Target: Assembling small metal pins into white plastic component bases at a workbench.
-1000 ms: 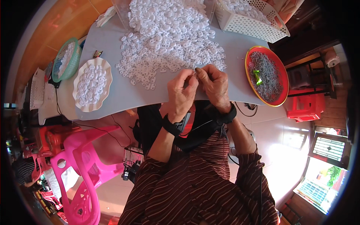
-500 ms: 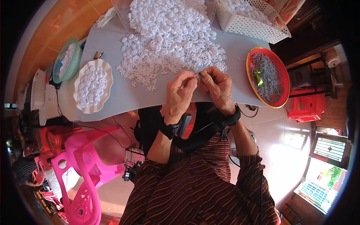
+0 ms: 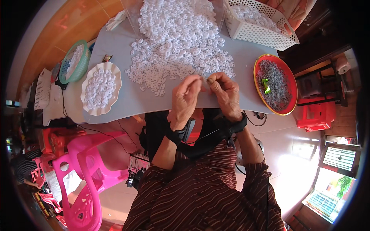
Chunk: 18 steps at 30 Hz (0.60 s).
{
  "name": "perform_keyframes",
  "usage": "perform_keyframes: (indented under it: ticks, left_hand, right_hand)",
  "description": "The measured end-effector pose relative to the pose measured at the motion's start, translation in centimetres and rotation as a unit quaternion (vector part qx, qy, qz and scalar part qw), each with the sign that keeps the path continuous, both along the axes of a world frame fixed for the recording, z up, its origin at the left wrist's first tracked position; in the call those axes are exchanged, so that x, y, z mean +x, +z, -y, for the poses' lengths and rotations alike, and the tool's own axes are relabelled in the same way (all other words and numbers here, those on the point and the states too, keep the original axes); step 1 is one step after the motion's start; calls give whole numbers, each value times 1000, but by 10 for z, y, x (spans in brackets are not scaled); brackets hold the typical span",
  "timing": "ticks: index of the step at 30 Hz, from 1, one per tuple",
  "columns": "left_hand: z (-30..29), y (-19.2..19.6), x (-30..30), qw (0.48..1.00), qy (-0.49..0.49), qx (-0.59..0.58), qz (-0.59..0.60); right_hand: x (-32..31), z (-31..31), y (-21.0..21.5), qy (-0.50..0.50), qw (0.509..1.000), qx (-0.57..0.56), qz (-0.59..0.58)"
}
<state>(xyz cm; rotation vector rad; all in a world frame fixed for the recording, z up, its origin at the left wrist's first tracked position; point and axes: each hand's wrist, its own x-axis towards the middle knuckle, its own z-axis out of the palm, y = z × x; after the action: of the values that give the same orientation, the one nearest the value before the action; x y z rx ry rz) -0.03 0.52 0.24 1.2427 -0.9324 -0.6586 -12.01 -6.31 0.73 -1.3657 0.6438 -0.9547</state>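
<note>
Over the near edge of the grey table [image 3: 135, 106], my two hands are held close to each other. My left hand [image 3: 185, 102] is curled, its fingers together near the thumb; anything between them is too small or hidden to make out. In my right hand [image 3: 225, 92] the thumb presses on the bent forefinger, and what it pinches cannot be told. Just beyond the hands spreads a big heap of small white plastic pieces with holes [image 3: 177, 34], thinning toward me. On the right stands a red round tray [image 3: 295, 86] of small grey metal-looking pieces [image 3: 275, 84], a green wrapper [image 3: 266, 85] on top.
A scalloped white dish [image 3: 85, 104] of finished-looking white pieces sits on the left, beside a green basket [image 3: 80, 69]. A white perforated basket [image 3: 266, 36] stands at the back right. A pink plastic chair [image 3: 90, 165] is at lower left, a red stool [image 3: 316, 115] at right.
My hands have drawn slightly apart, and the left fingers have straightened a little. The table and its things have shifted slightly rightward in view.
</note>
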Motion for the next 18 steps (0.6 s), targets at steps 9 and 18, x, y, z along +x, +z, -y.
perform_keyframes:
  ticks: [9, 18]
  left_hand:
    - [14, -6, 19, 934, 195, -33, 297]
    - [9, -2, 14, 866, 200, 56, 454]
  right_hand:
    - [1, -3, 3, -7, 995, 77, 60]
    - [-2, 1, -1, 5, 993, 81, 81]
